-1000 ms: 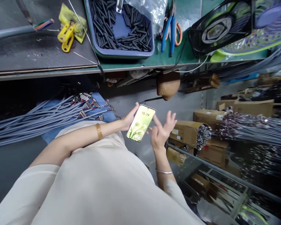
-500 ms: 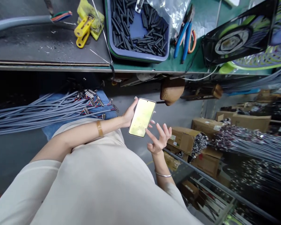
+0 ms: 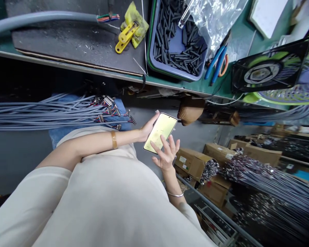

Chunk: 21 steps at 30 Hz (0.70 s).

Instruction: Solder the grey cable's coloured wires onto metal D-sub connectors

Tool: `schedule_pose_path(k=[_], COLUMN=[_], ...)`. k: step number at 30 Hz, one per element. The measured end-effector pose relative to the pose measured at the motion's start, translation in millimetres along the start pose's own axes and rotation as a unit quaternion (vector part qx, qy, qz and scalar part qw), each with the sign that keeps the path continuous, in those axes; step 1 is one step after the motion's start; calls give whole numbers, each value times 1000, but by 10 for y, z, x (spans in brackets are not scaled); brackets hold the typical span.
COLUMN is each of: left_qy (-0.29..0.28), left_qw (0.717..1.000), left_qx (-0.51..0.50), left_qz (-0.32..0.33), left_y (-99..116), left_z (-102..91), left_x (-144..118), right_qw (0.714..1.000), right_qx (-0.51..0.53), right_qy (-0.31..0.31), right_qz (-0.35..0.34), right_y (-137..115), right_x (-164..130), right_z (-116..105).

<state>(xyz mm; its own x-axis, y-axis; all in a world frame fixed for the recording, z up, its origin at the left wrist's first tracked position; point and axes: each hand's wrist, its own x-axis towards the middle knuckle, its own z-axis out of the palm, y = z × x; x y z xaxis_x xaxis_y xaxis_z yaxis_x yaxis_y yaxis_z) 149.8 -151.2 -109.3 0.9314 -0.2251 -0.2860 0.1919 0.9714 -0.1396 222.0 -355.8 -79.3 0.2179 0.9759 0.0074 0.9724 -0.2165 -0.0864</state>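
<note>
Below, left hand (image 3: 147, 129) gripping lit phone (image 3: 161, 132), right hand (image 3: 164, 154) loose, fingers spread on screen, writing unreadable

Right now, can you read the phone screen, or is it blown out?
Head view: the phone held in the left hand is overexposed pale yellow, unreadable; right hand fingers touch it; under the bench is deep shadow; frame edges bend and blur.

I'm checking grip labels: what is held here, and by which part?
The left hand holds a phone by its long side edges, screen up. The right hand grips nothing; a fingertip rests at the screen.
</note>
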Motion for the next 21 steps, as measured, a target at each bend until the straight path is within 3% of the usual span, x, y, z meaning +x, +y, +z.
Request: schedule_pose_path(k=[5,13,18,21], left_qy=[-10,-1,-14,-39], left_qw=[1000,1000,1000,999], left_qx=[-6,0,-10,-15], left_qz=[26,-2,19,30], left_y=[46,36,90,128], left_z=[-28,-19,-24,-18], left_x=[2,-5,-17,-39], right_qw=[997,1000,995,997], right_qx=[-2,-13,5,12], right_qy=[76,17,95,76], right_qz=[-29,0,-40,-31], right_y=[-38,-125,-72,-50], right_x=[22,223,107,19], right_z=[-82,-56,-74,-62])
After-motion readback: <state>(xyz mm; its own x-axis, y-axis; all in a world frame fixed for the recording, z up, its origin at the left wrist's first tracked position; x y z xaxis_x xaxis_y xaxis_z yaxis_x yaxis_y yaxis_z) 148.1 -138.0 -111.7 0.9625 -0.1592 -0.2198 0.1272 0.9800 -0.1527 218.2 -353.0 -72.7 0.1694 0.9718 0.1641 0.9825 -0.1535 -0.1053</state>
